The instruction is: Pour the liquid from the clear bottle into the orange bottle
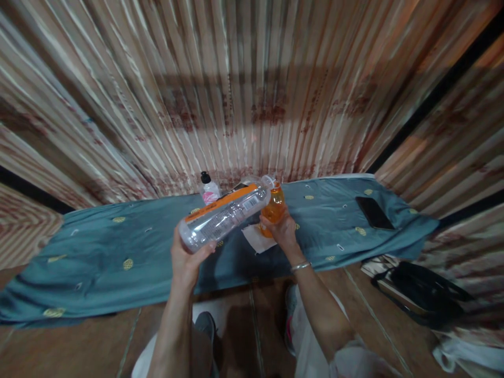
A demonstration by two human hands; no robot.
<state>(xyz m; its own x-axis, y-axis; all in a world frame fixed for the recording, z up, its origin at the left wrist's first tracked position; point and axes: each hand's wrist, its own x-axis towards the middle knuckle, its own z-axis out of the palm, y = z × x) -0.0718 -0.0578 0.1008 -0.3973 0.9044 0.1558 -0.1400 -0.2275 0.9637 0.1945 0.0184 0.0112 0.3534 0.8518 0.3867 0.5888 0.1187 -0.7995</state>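
Observation:
My left hand (188,261) is wrapped round the base of a large clear plastic bottle (220,218) with an orange label band. The bottle is tilted, its open neck pointing up and to the right. That neck meets the top of a small orange bottle (274,205); whether the two touch, I cannot tell. Fingers of my right hand (284,231) are closed round the orange bottle, which is held upright. A pale sheet, perhaps paper or cloth (255,240), lies just below it. Behind the clear bottle stands a small bottle with a black cap and pink print (210,190).
A teal patterned cloth (149,262) covers the long low surface. On its right side lies a black phone (374,212). A dark bag (423,291) sits on the tiled floor at right. Striped curtains (244,94) hang behind, with dark poles (429,100) at the sides.

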